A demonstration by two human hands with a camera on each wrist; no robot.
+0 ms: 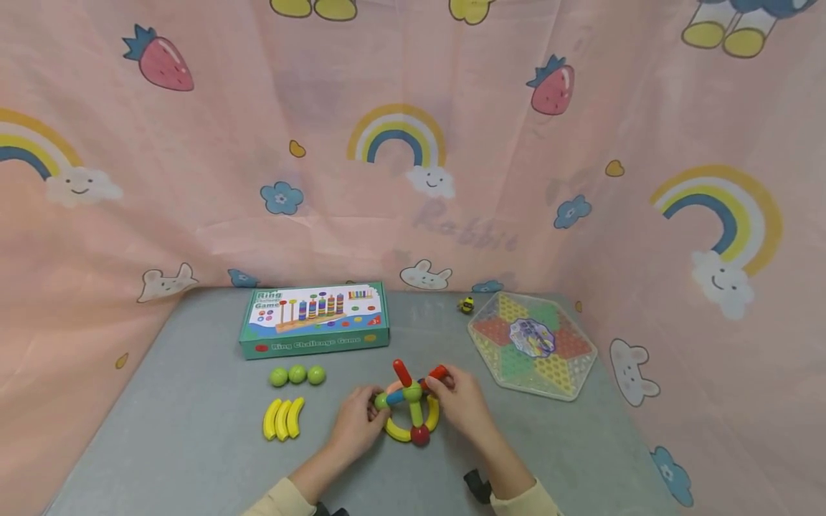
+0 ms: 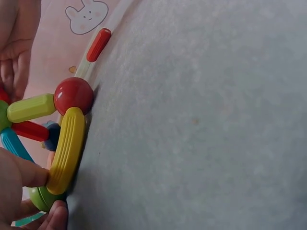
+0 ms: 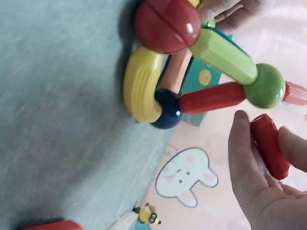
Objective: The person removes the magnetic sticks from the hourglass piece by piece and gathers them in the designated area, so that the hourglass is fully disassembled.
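A frame of magnetic sticks and balls [image 1: 411,393] stands on the table between both hands, with a red stick [image 1: 402,372] rising from its top green ball [image 3: 264,86]. Curved yellow sticks [image 2: 67,151], a dark red ball [image 2: 74,96] and a navy ball [image 3: 168,109] form part of its base. My left hand [image 1: 358,419] grips the green ball [image 2: 42,198] at the frame's left corner, thumb by the yellow stick. My right hand [image 1: 463,405] pinches a loose red stick [image 3: 270,146] between thumb and fingers, beside the top green ball and apart from it.
Left of the frame lie three green balls [image 1: 297,374] and three curved yellow sticks [image 1: 282,419]. A ring game box [image 1: 315,344] stands behind them. A hexagonal checkers board [image 1: 564,387] and a small bee figure [image 1: 467,306] are at back right. Another red stick [image 3: 53,225] lies on the table.
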